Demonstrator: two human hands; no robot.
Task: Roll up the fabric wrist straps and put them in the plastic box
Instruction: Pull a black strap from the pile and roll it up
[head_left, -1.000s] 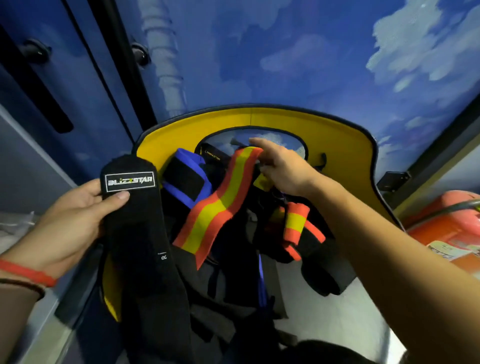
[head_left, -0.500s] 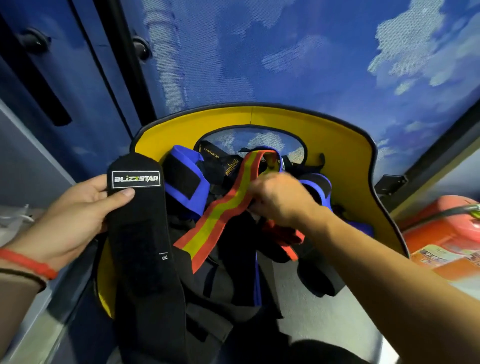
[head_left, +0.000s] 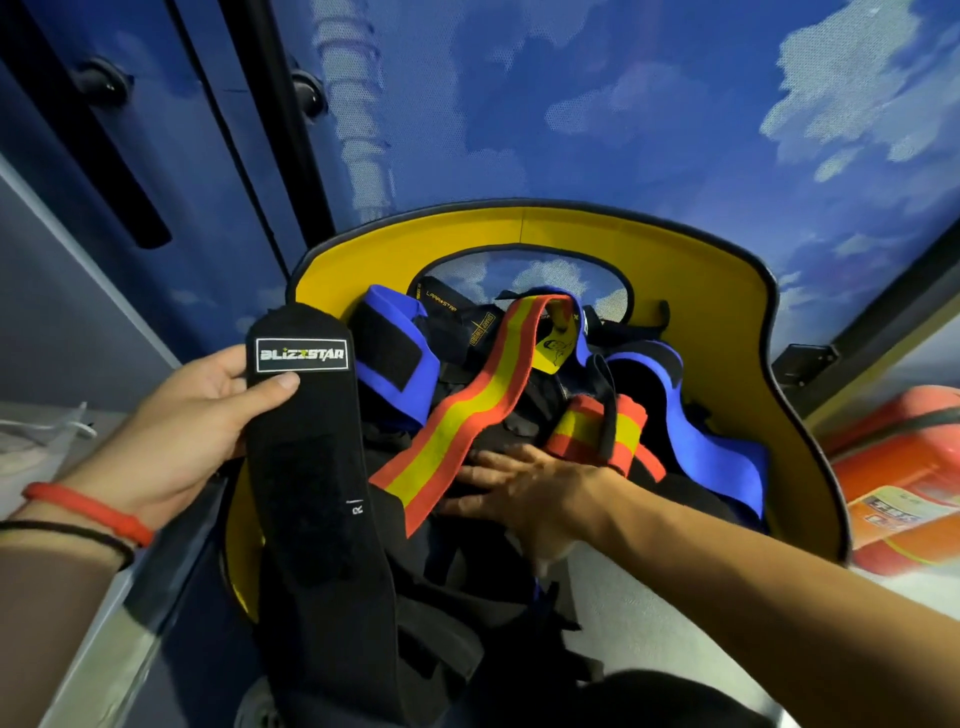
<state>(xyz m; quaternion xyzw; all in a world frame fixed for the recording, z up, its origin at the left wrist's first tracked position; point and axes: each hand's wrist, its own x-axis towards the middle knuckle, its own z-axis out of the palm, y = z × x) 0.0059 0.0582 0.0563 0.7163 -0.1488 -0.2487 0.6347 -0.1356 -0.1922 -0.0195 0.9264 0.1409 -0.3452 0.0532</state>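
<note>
My left hand (head_left: 176, 431) grips the top end of a long black wrist strap (head_left: 311, 467) with a white "BLIZZSTAR" label; the strap hangs down unrolled. My right hand (head_left: 524, 493) lies flat, fingers spread and pointing left, on the dark fabric of a pile of straps. Beside its fingers runs an unrolled red-and-yellow striped strap (head_left: 467, 410). A rolled red-and-yellow strap (head_left: 597, 431) sits just above my right wrist. Blue-edged black straps (head_left: 395, 358) lie in the pile too. No plastic box is recognisable.
The pile sits inside a yellow-lined, black-rimmed curved shell (head_left: 701, 280) standing against a blue cloud-printed wall. An orange canister (head_left: 904, 467) lies at the right. Dark blue doors with knobs (head_left: 104, 83) are at the upper left. A grey ledge runs along the left.
My right hand has come down from the top of the striped strap toward me and now lies flat on the pile. The rolled striped strap is uncovered. My left hand kept hold of the black strap.
</note>
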